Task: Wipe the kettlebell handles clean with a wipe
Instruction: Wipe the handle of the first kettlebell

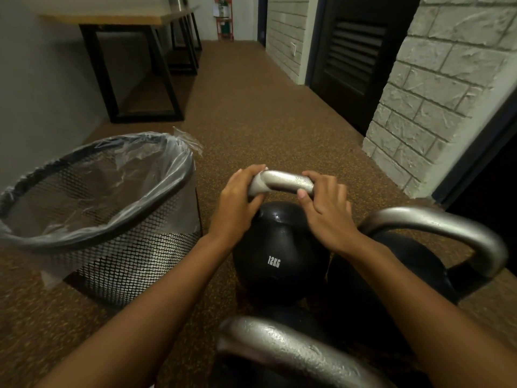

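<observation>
While both hands grip one handle, three kettlebells stand clustered.

Black round body on the middle kettlebell, with white "12KG" print; silver-grey handle above, finely speckled, a white wipe at its left end. Same silver-grey on the handle at lower centre and the handle at right, over black bodies. Black mesh wastebasket at left, diamond pattern, lined with clear shiny plastic bag. Brown floor with fine yellowish flecks. Pale grey block-pattern wall at upper right. Dark louvred door. Light wood tabletop on black legs, upper left.
</observation>
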A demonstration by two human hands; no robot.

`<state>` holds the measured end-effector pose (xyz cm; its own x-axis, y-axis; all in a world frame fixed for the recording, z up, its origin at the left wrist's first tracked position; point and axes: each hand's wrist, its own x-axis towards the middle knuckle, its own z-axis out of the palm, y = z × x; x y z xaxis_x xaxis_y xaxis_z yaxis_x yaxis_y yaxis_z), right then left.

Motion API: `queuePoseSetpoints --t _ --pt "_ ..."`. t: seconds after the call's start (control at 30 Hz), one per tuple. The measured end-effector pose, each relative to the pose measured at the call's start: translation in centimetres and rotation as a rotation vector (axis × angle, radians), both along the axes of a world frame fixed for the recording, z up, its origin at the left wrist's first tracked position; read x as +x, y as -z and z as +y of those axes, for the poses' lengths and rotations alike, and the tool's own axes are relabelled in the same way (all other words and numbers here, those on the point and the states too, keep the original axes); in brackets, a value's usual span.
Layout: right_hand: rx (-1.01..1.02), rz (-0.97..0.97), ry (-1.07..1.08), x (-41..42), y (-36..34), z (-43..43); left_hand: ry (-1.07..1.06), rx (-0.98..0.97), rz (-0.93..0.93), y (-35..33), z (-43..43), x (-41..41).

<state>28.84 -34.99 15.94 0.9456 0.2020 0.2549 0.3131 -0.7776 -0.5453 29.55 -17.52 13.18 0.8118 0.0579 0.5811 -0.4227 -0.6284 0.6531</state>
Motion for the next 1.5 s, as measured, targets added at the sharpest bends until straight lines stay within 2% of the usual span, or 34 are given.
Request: queuePoseSetpoints --t 0.17,0.3,0.4,0.53,0.57,0.63,0.7,0.77,0.8,0.87,0.93,1.07,1.2,1.27,1.33,1.4,1.43,1.5 --pt "0.057 0.038 0.008 0.0 -0.2 0.1 0.118 0.282 -0.147 -1.4 -1.8 0.5" --pt "0.129 0.103 0.0 -0.1 -0.6 0.0 0.248 0.375 -0.076 -2.5 -1.4 0.9" --pt "0.14 0.112 -0.004 -0.2 -0.7 -0.1 0.311 0.29 0.078 -3.1 -0.1 0.5" --pt "0.118 0.096 -0.002 -0.1 -0.7 0.0 0.226 -0.094 0.325 -3.9 0.2 0.5" --pt "0.117 0.091 0.0 -0.1 -0.6 0.0 0.171 -0.131 0.352 -4.2 -0.2 0.9" --pt "0.116 0.088 -0.002 -0.2 -0.6 0.0 0.037 -0.007 0.369 -4.9 -1.3 2.1" --pt "0.125 0.085 -0.007 -0.2 -0.5 -0.1 -0.08 0.225 0.371 -5.4 -2.6 2.8" --pt "0.138 0.082 -0.01 -0.2 -0.4 -0.1 -0.104 0.408 0.257 -5.1 -3.5 2.8" --pt "0.14 0.083 -0.008 -0.1 -0.4 -0.1 -0.078 0.437 0.169 -4.9 -3.7 2.4" --pt "0.132 0.082 -0.004 -0.1 -0.3 -0.2 -0.004 0.404 0.03 -4.2 -3.2 1.6" --pt "0.122 0.078 -0.008 -0.1 -0.3 -0.1 0.002 0.363 0.041 -3.9 -2.2 1.6" --pt "0.112 0.06 -0.009 -0.1 -0.2 -0.1 0.043 0.083 0.508 -5.3 -1.0 3.0" --pt "0.103 0.047 -0.011 0.0 0.0 -0.1 0.059 0.44 0.645 -7.0 -2.0 5.0" --pt "0.107 0.042 -0.008 -0.1 0.0 -0.1 0.057 0.534 0.627 -7.1 -2.9 5.6" --pt "0.109 0.05 -0.013 -0.1 -0.1 -0.1 0.056 0.613 0.501 -6.9 -3.5 5.0" --pt "0.114 0.058 -0.02 -0.1 -0.2 -0.2 0.064 0.624 0.36 -6.2 -3.1 4.3" --pt "0.113 0.06 -0.021 -0.1 -0.2 -0.2 0.066 0.573 0.353 -6.1 -2.6 4.0" --pt "0.102 0.06 -0.018 -0.1 -0.2 -0.2 0.084 0.479 0.461 -6.2 -1.6 4.4"
